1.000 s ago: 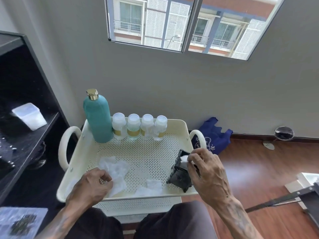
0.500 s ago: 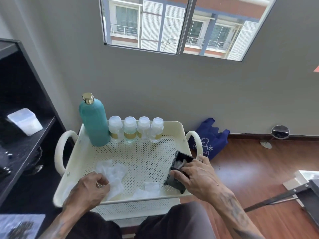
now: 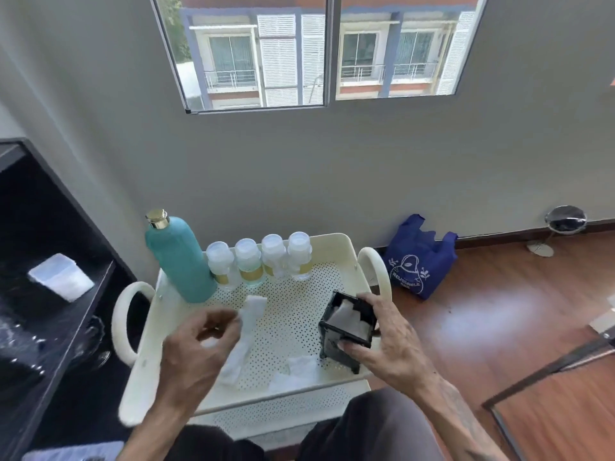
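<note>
A cream perforated cart tray [image 3: 309, 301] stands in front of me. My left hand [image 3: 196, 354] pinches a white tissue [image 3: 244, 337] and holds it lifted above the tray, hanging down in a long strip. My right hand [image 3: 387, 341] grips a small black square holder [image 3: 344, 331] at the tray's right front, tilted, with white tissue stuffed inside. Another crumpled tissue [image 3: 294, 372] lies on the tray near the front edge.
A teal bottle [image 3: 179, 259] with a gold cap and several small clear jars [image 3: 259, 261] line the tray's back. A black shelf [image 3: 50, 294] with a plastic box stands left. A blue bag [image 3: 417, 264] lies against the wall on the wooden floor.
My left hand has lifted the tissue off the tray and up toward the middle. My right hand has shifted its hold on the black holder and tilted it, mouth more upward.
</note>
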`<action>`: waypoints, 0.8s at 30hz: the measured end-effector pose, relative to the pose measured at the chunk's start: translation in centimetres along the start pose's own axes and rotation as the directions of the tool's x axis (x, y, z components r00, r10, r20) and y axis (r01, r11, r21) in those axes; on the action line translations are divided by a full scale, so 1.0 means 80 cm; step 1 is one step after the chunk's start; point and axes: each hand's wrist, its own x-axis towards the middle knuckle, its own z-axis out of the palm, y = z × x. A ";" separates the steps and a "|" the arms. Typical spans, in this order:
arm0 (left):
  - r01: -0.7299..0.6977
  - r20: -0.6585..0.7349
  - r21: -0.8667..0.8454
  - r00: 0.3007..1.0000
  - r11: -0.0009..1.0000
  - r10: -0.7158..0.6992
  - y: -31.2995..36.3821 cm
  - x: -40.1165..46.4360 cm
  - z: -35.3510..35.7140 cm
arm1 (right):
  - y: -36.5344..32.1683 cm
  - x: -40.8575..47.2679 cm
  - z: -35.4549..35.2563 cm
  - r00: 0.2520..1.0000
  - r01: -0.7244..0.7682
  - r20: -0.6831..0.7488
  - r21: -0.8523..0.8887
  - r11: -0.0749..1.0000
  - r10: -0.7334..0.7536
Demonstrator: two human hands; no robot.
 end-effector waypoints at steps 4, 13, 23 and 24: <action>-0.370 0.159 0.000 0.917 0.929 0.365 0.092 0.017 0.073 | -0.007 -0.003 0.009 1.000 -0.004 0.004 0.107 0.994 0.003; -0.668 0.638 0.458 0.706 0.586 0.306 0.088 0.008 0.144 | -0.009 -0.002 0.012 1.000 0.007 -0.005 0.172 0.985 -0.006; -0.659 0.858 0.397 0.514 0.638 -0.003 0.086 0.021 0.150 | -0.007 -0.005 0.014 1.000 -0.011 -0.005 0.230 0.973 0.012; -0.667 0.859 0.376 0.511 0.643 0.027 0.089 0.021 0.148 | -0.006 -0.005 0.014 1.000 -0.012 -0.003 0.227 0.974 0.013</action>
